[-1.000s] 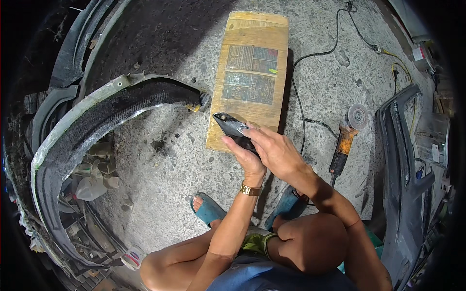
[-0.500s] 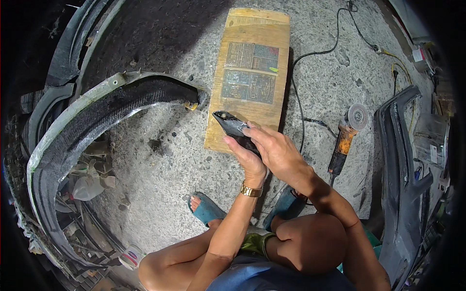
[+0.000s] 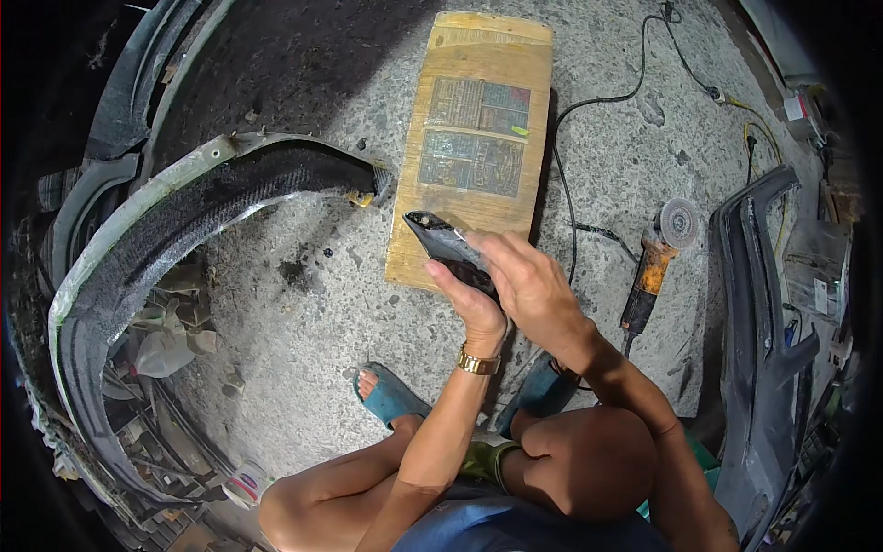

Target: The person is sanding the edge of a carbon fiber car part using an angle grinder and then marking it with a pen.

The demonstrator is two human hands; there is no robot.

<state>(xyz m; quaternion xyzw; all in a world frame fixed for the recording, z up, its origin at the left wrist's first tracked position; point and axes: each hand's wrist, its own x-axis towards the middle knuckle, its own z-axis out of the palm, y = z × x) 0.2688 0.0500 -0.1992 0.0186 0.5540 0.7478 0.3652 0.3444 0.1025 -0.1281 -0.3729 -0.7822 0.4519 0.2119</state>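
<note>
A dark, pointed plastic-looking piece (image 3: pixel 440 241) is held over the near end of a wooden board (image 3: pixel 469 212). My left hand (image 3: pixel 475 308) grips it from below and the left side, thumb laid along its edge, with a gold watch on the wrist. Over the piece's right side, my right hand (image 3: pixel 535 283) is bent with its fingers pressed together against the upper face. Something small and pale shows at those fingertips; what it is I cannot make out. The hands hide the near end of the piece.
An angle grinder (image 3: pixel 653 267) lies on the concrete at right, its black cable (image 3: pixel 563 138) running past the board. A curved fender-like part (image 3: pixel 78 294) arcs along the left. Another dark moulded part (image 3: pixel 759 276) lies far right. A white tub (image 3: pixel 246 485) sits near my knee.
My right hand has shifted slightly to the right and down along the piece, with its fingers more curled. The left hand and the piece stay almost where they were.
</note>
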